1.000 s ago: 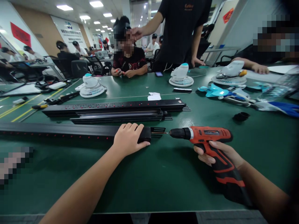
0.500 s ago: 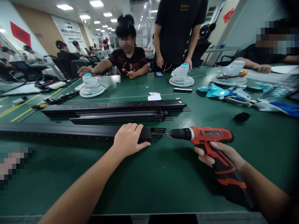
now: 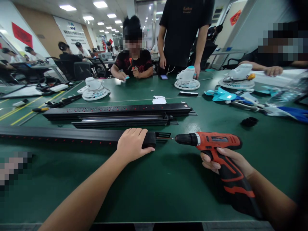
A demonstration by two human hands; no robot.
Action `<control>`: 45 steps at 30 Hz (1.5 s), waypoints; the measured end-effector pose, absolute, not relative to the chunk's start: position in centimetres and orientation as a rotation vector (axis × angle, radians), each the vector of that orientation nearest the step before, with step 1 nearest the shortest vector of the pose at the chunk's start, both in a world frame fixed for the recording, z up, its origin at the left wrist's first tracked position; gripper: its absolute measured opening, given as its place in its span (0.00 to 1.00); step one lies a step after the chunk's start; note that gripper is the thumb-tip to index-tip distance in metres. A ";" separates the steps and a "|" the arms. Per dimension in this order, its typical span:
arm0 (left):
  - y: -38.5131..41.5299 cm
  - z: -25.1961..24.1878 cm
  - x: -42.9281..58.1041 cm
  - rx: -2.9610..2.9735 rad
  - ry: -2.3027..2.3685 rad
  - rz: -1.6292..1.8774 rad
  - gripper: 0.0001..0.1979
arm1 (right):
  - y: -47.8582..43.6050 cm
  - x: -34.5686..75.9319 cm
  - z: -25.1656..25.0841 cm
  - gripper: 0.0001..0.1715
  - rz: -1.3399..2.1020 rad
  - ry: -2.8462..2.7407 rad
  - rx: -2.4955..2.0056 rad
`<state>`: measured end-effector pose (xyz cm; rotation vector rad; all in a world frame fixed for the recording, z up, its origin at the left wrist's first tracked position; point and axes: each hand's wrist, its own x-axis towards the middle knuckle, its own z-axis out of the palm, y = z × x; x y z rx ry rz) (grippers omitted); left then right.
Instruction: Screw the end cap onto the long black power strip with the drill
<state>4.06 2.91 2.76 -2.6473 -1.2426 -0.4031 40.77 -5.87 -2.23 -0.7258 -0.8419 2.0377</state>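
Clasped round the handle of a red-and-black drill (image 3: 218, 141), the right grip (image 3: 237, 160) shows thumb on one side and some fingertips beneath the body, though its palm is hidden behind the handle. Palm down, the left grip (image 3: 132, 144) grasps the right end of a long black bar (image 3: 72, 134) lying on the green worktop (image 3: 168, 192), its fingers over the top and thumb along the near side. That hand covers part of the bar, whose far end is cut off at the left edge. A thin coppery rod (image 3: 165, 138) beside the dark prongs (image 3: 163, 134) points at the drill's nose; it seems to meet it, but the contact is too small to be sure. Pixel blocks obscure an object (image 3: 13, 168) at left, and the standing person (image 3: 186, 32) is cropped above the chest. Compared with half a second ago, both grips, drill and bar hardly shift. Across the worktop, the seated person (image 3: 133, 62) has drawn an arm back from the left fan (image 3: 95, 89); its blue top is gone, and a small blue piece (image 3: 127, 77) now shows at that person's hand.
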 end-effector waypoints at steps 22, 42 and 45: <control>2.9 3.0 4.2 -2.622 -1.219 -0.353 0.32 | -5.7 40.4 -2.0 0.22 2.060 -0.854 -0.713; 2.9 2.9 4.2 -2.631 -1.230 -0.351 0.32 | -5.7 40.6 -2.3 0.20 2.038 -0.803 -0.751; 2.9 3.0 4.2 -2.630 -1.239 -0.350 0.33 | -5.7 40.5 -2.1 0.18 2.028 -0.815 -0.768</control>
